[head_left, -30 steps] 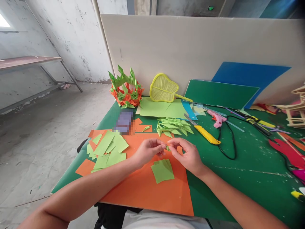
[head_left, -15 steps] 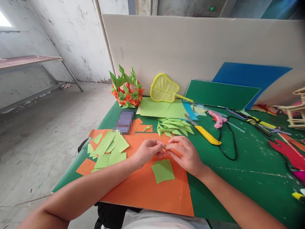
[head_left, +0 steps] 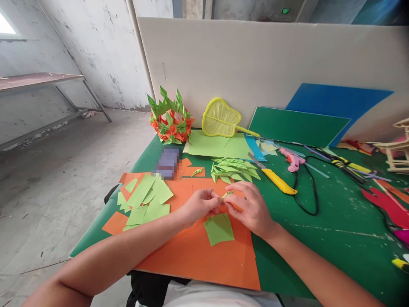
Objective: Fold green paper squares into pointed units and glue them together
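At frame centre, left hand (head_left: 200, 207) and right hand (head_left: 251, 209) pinch one folded green piece (head_left: 227, 195) above green squares (head_left: 219, 229) on an orange sheet (head_left: 198, 251).

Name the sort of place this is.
Likely a paper-craft bench in a bare concrete room: left hand and right hand pinch a green paper piece, with a glue gun, utility knife and paper wreath on the green table.

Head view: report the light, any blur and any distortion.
Head view: soft, even daylight; window blown out at top left; a pixelated patch hides something on the table; the wide lens stretches the corners; left hand, right hand and green paper sharp.
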Available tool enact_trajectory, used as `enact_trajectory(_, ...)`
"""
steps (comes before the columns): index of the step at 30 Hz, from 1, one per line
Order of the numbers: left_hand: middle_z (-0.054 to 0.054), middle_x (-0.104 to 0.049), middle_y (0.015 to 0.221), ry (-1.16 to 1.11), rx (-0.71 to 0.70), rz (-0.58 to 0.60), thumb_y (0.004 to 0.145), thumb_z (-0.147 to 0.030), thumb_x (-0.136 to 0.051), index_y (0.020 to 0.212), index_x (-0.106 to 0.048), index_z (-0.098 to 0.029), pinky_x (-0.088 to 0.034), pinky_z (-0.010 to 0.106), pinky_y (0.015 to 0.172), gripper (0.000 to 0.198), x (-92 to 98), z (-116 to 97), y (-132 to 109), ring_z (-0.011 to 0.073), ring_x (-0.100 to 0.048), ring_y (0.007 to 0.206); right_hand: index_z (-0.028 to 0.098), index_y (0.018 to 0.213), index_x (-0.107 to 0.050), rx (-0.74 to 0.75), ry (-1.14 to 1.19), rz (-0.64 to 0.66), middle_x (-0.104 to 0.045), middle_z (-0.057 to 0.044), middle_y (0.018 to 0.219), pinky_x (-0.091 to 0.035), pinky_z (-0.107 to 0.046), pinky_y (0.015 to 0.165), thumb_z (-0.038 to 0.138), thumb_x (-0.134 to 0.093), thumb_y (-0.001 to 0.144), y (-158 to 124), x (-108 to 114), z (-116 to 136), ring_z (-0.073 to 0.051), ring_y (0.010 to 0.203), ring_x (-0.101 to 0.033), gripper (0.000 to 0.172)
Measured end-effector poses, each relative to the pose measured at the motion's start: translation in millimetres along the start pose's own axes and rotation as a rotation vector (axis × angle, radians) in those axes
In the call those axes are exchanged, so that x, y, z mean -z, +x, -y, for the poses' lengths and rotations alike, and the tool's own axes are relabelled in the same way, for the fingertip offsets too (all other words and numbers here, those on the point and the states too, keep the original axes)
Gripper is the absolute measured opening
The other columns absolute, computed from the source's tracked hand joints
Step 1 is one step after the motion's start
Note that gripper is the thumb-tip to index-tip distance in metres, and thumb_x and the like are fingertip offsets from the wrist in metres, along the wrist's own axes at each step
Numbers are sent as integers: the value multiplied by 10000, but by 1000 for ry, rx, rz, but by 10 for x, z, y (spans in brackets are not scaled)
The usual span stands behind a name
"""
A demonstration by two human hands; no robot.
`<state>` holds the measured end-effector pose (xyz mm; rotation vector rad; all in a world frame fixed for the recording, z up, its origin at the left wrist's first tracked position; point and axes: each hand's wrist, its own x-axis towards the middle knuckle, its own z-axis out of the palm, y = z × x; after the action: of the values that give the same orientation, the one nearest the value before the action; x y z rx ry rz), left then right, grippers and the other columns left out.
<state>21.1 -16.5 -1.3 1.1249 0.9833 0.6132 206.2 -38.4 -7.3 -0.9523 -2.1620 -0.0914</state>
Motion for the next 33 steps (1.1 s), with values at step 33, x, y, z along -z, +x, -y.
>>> enact_trajectory(33,-15,-605,656,442,-310,-57,825,-363,-568,765,-575,-162,-405,157,404,210,-5,45,-23,70,-550,438,278,1033,-372,-652,1039,53,-593,32,844,-527,-282,717,211,-652,799,-3,-76,-20,-110,711,-607,371)
